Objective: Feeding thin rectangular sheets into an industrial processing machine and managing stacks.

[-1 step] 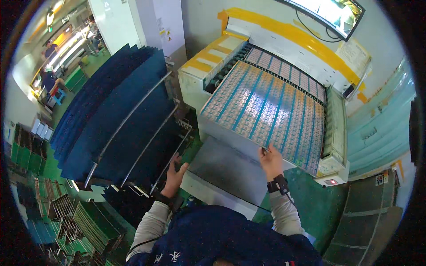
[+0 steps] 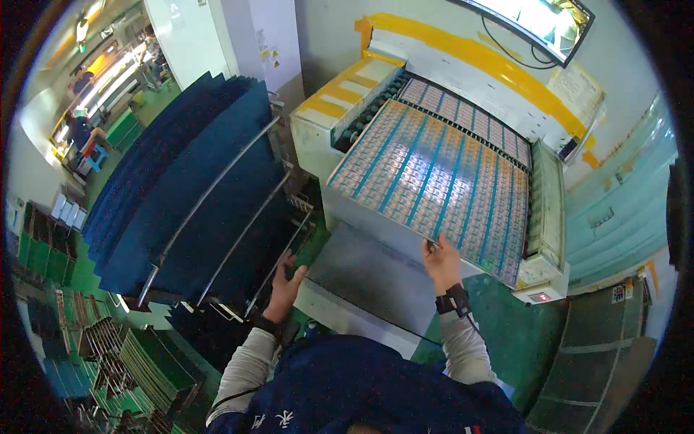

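Observation:
A large circuit board panel (image 2: 426, 170), copper-coloured with blue stripes and rows of small repeated patterns, lies sloping out of the roller machine (image 2: 343, 94). My right hand (image 2: 442, 266) is at its near edge, thumb and fingertips closed on the rim. Lower left of the panel, my left hand (image 2: 284, 289) is open, thumb apart from the fingers, and holds nothing. It is beside the metal bar (image 2: 278, 264) of a rack filled with dark blue upright sheets (image 2: 210, 166); whether its fingertips touch the bar I cannot tell.
Below the panel is a grey flat surface (image 2: 369, 267). A second panel (image 2: 463, 108) sits farther back on the rollers. Several racks (image 2: 137, 362) stand lower left, dark mesh panels (image 2: 600, 354) lower right. A screen (image 2: 542, 25) hangs above; people (image 2: 83, 130) sit far left.

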A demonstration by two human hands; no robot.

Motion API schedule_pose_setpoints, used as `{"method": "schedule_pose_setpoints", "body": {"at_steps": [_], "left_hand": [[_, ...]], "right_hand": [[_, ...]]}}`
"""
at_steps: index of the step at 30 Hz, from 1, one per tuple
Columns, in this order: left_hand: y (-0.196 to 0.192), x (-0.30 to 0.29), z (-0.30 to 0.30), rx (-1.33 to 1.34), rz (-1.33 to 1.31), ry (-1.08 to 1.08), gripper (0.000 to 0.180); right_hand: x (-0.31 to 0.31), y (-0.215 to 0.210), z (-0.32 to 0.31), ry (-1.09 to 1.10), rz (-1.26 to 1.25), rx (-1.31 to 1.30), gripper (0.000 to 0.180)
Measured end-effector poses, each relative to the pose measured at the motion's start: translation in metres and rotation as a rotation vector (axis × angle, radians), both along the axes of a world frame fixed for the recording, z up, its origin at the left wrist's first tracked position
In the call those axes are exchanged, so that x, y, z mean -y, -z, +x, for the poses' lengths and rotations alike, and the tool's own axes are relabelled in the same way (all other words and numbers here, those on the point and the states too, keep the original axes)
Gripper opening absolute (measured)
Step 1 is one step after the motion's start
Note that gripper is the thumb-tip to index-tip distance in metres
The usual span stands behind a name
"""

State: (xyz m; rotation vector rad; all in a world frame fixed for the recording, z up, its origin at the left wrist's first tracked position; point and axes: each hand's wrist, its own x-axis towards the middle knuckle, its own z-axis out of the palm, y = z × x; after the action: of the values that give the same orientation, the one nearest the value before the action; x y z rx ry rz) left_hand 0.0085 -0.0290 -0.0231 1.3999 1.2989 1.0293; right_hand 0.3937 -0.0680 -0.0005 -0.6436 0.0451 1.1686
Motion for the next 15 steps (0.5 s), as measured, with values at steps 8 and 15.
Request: {"method": "schedule_pose_setpoints", "body": {"at_steps": [8,15], "left_hand": [[0.001,-0.003,0.002,-0.09,0.008,0.031,0.056],[0.016,-0.009,0.003,0.025,-0.016,0.043,0.058]], "right_hand": [[-0.01,-0.01,0.0,0.024,-0.033,-0.006,0.015],[-0.021,-0.004,0.012,0.034,0.036,0.031,0.014]]}}
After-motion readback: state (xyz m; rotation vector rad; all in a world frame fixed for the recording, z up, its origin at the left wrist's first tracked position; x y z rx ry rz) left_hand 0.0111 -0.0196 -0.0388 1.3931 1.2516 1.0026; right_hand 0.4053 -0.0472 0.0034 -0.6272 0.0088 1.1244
